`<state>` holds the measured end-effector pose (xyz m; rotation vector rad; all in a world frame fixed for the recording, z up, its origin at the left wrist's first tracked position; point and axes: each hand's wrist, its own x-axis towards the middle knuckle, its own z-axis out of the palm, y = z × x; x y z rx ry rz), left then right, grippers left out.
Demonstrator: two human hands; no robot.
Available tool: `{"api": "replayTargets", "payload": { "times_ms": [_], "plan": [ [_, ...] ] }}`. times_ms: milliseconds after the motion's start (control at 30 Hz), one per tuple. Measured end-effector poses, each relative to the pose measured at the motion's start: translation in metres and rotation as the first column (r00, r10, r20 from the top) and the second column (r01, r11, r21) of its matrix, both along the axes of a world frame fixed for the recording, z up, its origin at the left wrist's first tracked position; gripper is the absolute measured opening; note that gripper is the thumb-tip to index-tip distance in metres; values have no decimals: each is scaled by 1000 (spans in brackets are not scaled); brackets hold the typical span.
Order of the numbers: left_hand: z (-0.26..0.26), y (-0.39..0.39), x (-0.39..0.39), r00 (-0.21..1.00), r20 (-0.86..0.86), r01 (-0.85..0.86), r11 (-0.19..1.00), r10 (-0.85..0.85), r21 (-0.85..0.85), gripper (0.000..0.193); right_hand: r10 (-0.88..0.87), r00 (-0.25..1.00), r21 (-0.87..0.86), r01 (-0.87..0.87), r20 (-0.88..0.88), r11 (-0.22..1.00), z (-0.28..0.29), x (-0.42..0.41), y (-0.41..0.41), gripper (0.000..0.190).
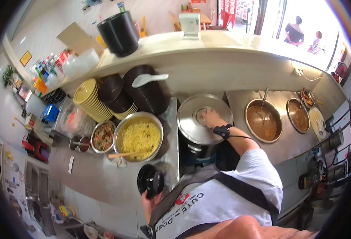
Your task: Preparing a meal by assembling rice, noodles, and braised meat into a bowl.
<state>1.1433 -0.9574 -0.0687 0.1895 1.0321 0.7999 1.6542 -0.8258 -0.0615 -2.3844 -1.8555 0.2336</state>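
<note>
In my left hand is a glossy black bowl, gripped by its lower edge just past the counter's front edge. My right hand is on the centre of a round metal lid, its fingers closed around the handle, which they partly hide. Beneath that lid stands a large dark pot whose contents cannot be seen. Left of it, a steel bowl holds yellow noodles with wooden chopsticks resting in them. A smaller steel bowl of chopped mixed food sits alongside.
Two sunken pots of brown sauce or soup hold ladles at right. Stacked dark bowls with a white spoon on top and yellow bowls stand behind the noodles. A raised ledge runs across the back.
</note>
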Motion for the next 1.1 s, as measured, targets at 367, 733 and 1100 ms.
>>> {"api": "replayTargets", "payload": {
  "times_ms": [367,733,1100],
  "plan": [
    [-17,-13,0,808,-573,-146,989,142,39,51,256,922,188,-207,-292,960,-29,54,26,52],
    [-4,-2,23,816,-567,-103,994,109,44,51,35,612,-265,-393,-790,880,60,219,138,38],
    [-124,-71,-30,691,-723,-85,995,16,-59,43,315,751,-350,-579,-580,736,-14,245,212,35]
  ]
}}
